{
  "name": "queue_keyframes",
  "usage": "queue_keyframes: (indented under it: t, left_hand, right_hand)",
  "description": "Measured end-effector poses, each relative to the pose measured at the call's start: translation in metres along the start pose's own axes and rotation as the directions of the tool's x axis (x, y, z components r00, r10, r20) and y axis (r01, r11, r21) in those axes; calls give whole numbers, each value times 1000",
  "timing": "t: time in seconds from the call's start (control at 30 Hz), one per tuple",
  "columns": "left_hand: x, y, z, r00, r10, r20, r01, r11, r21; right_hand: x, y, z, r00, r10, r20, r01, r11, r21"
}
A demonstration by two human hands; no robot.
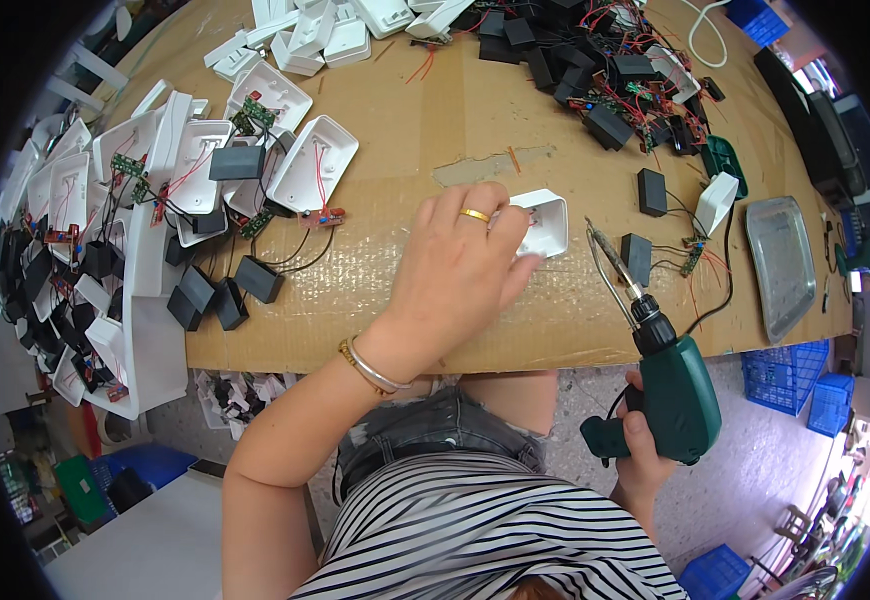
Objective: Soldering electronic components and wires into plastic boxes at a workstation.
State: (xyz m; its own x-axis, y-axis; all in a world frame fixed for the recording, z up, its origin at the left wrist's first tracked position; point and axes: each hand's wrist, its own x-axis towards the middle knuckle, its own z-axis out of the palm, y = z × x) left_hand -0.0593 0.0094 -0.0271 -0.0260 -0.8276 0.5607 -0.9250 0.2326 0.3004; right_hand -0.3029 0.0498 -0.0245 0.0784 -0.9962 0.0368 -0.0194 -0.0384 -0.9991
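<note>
My left hand (452,262) is closed around the left end of a small white plastic housing (547,226) on the cardboard-covered table. Its thumb rests by the housing's near edge, and the curled fingers hide part of the inside. A dark green soldering gun (683,398) is gripped in my right hand (645,458), at the table's front edge. Its metal tip points up and away, a little right of the housing, not touching it. Right of the tip lie black box-shaped parts (636,258) wired to a small green circuit board (694,256).
White housings with wires and boards (313,165) crowd the left, beside a full white bin (155,345). White shells (345,40) and a heap of black wired parts (605,75) lie at the back. A metal tray (781,268) and the gun's black cord (726,270) are at right.
</note>
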Motion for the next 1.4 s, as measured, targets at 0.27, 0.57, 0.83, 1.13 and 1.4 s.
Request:
queue_keyframes:
  t: [0.27,0.57,0.83,1.13,1.4]
  left_hand:
    - [-4,-2,-14,988,-117,97,112,992,53]
    - [-13,-31,-114,942,-301,-147,272,944,-187]
    - [-71,-96,-274,794,-263,-548,523,755,396]
    - [-159,-168,-318,132,-573,-809,982,-33,184]
    - [-189,-177,-316,38,-260,-965,802,584,-126]
  right_hand:
    - [5,12,1,1000,-6,-8,6,1000,1]
    - [-3,12,-2,998,53,19,-53,998,17]
    - [28,1,37,954,-21,300,40,998,-58]
    - [30,8,50,933,26,359,-22,1000,-17]
    - [23,12,32,942,125,313,-121,992,-31]
